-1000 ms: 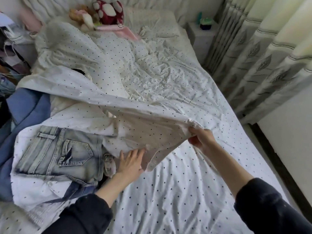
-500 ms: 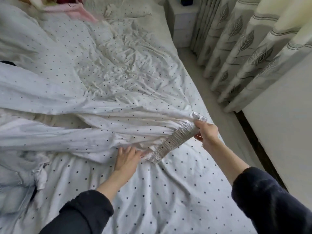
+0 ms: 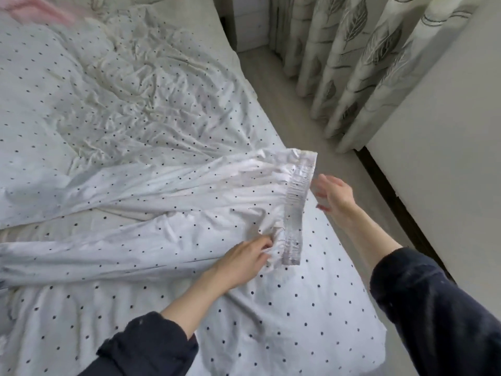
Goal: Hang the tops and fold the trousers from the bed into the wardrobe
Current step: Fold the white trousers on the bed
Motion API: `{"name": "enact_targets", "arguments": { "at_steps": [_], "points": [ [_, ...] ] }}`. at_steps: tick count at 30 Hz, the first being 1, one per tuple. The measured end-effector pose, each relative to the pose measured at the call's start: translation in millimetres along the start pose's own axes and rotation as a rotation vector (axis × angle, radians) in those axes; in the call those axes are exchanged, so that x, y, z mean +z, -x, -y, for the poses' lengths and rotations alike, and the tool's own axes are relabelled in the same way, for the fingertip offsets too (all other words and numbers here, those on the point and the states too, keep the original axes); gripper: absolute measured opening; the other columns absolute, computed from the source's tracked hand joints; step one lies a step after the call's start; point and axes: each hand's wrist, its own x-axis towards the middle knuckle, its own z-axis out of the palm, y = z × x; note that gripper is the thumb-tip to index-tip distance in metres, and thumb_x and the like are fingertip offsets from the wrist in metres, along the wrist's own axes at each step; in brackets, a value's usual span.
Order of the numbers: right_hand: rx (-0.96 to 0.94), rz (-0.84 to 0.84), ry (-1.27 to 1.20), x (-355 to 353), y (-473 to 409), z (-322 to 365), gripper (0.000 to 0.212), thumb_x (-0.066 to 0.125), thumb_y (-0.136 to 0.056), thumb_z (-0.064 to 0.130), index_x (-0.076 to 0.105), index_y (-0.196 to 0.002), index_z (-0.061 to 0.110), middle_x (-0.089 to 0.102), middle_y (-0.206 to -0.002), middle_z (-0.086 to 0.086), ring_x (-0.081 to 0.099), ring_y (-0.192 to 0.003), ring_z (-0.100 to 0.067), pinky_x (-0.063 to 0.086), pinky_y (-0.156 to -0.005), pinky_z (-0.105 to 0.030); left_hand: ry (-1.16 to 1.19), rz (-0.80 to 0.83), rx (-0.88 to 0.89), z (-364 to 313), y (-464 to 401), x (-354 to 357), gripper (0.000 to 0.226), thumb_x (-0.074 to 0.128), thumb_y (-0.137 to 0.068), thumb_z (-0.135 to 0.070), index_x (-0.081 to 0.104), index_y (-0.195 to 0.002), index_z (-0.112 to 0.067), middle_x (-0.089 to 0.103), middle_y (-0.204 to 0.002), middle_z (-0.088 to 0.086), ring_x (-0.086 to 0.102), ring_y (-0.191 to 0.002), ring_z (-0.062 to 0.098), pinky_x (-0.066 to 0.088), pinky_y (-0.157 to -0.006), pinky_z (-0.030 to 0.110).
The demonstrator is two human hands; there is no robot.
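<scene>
Half a second ago the right hand (image 3: 332, 195) was pinching the gathered waistband (image 3: 295, 210) up off the bed; it has let go, and the band now lies flat on the sheet. That hand hovers just beside the band's far end, fingers loosely spread, holding nothing. The left hand (image 3: 244, 260) has stayed down at the near end of the waistband, its fingertips (image 3: 264, 244) curled into a small bunch of cloth just beside the elastic.

The garment is a pair of white dotted trousers (image 3: 168, 210), spread across the bed (image 3: 311, 321) with the waistband close to the right edge of the mattress and the legs running off toward the left, out of view. The cloth matches the dotted sheet beneath, so the lower outline is hard to follow. Both forearms come out of dark sleeves (image 3: 433, 308).

Farther up the bed the duvet (image 3: 130, 85) lies crumpled, and something pink (image 3: 35, 9) shows blurred at the top left corner. Past the right edge are pale floor (image 3: 306, 115), leaf-printed curtains (image 3: 360, 58) and a white nightstand (image 3: 249, 25) at the head end.
</scene>
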Motion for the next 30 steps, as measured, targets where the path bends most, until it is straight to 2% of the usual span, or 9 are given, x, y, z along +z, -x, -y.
{"name": "enact_targets", "arguments": {
  "at_steps": [4, 8, 10, 15, 17, 19, 21, 26, 30],
  "points": [
    [0.325, 0.169, 0.272, 0.8, 16.9, -73.5, 0.045, 0.057, -0.091, 0.042, 0.054, -0.12, 0.008, 0.056, -0.119, -0.009, 0.055, -0.099, -0.023, 0.051, -0.077, -0.038, -0.282, 0.128, -0.026, 27.0, 7.4, 21.7, 0.081, 0.054, -0.093, -0.03, -0.004, -0.15, -0.026, -0.003, -0.158, -0.006, 0.003, -0.145, 0.013, 0.005, -0.119, 0.036],
    [0.356, 0.295, 0.269, 16.3, 38.4, -103.2, 0.036, 0.062, -0.087, 0.044, 0.058, -0.088, 0.008, 0.055, -0.083, -0.003, 0.057, -0.079, -0.017, 0.056, -0.08, -0.038, -0.548, 0.045, -0.015, 51.9, 29.4, 28.5, 0.13, 0.088, -0.05, -0.025, 0.004, -0.148, -0.036, 0.04, -0.145, 0.01, 0.045, -0.129, 0.031, 0.037, -0.098, 0.055],
    [0.361, 0.328, 0.159, 22.6, 44.4, -104.2, 0.029, 0.067, -0.085, 0.035, 0.058, -0.08, 0.008, 0.056, -0.076, -0.003, 0.058, -0.073, -0.017, 0.058, -0.075, -0.034, -0.612, 0.023, -0.073, 63.4, 34.1, 31.0, 0.137, 0.091, -0.037, -0.025, 0.012, -0.149, -0.032, 0.048, -0.14, 0.011, 0.048, -0.127, 0.032, 0.042, -0.091, 0.056],
    [0.339, 0.106, 0.128, 16.0, 38.9, -106.2, 0.024, 0.064, -0.08, 0.0, 0.051, -0.06, 0.007, 0.051, -0.063, -0.007, 0.053, -0.058, -0.019, 0.049, -0.054, -0.026, -0.717, 0.088, -0.129, 62.3, 30.8, 29.3, 0.11, 0.091, -0.035, -0.033, 0.045, -0.135, -0.03, 0.047, -0.139, 0.015, 0.044, -0.128, 0.037, 0.038, -0.091, 0.063],
    [0.353, 0.079, 0.14, 8.4, 37.2, -104.7, 0.019, 0.059, -0.08, -0.004, 0.053, -0.065, 0.004, 0.054, -0.067, -0.01, 0.056, -0.059, -0.02, 0.048, -0.05, -0.026, -0.652, 0.087, -0.146, 46.5, 25.2, 28.8, 0.087, 0.086, -0.053, -0.021, 0.05, -0.131, -0.03, 0.044, -0.143, 0.015, 0.044, -0.128, 0.039, 0.037, -0.092, 0.067],
    [0.355, 0.05, 0.153, -2.9, 39.9, -101.2, 0.01, 0.053, -0.082, -0.005, 0.055, -0.074, 0.001, 0.058, -0.075, -0.014, 0.058, -0.06, -0.022, 0.047, -0.047, -0.024, -0.574, 0.118, -0.102, 25.6, 19.8, 28.3, 0.066, 0.058, -0.086, -0.011, 0.033, -0.143, -0.032, 0.015, -0.157, 0.007, 0.017, -0.143, 0.032, 0.019, -0.108, 0.063],
    [0.336, -0.015, 0.158, -15.1, 39.1, -96.6, 0.01, 0.047, -0.081, -0.005, 0.055, -0.08, 0.0, 0.059, -0.082, -0.015, 0.056, -0.059, -0.023, 0.047, -0.046, -0.024, -0.538, 0.211, -0.073, 9.4, 14.0, 24.7, 0.059, 0.035, -0.097, -0.01, 0.017, -0.148, -0.034, 0.002, -0.158, -0.001, 0.0, -0.145, 0.022, 0.01, -0.112, 0.055],
    [0.323, -0.225, 0.171, -74.3, 39.7, -81.1, 0.011, 0.048, -0.076, -0.002, 0.055, -0.07, 0.004, 0.055, -0.073, -0.012, 0.051, -0.053, -0.023, 0.049, -0.048, -0.025, -0.427, 0.267, 0.04, -46.0, -2.4, 38.5, 0.054, 0.029, -0.101, -0.014, 0.014, -0.148, -0.037, 0.007, -0.157, -0.004, 0.002, -0.144, 0.021, 0.015, -0.112, 0.055],
    [0.376, -0.336, 0.162, -116.3, 53.4, -93.4, 0.012, 0.047, -0.078, -0.001, 0.057, -0.071, 0.002, 0.059, -0.081, -0.014, 0.056, -0.066, -0.027, 0.052, -0.056, -0.032, -0.409, 0.353, 0.08, -79.4, -7.4, 68.2, 0.049, 0.029, -0.102, -0.021, 0.016, -0.148, -0.034, 0.006, -0.157, 0.0, 0.003, -0.144, 0.022, 0.012, -0.113, 0.056]
  ]
}}
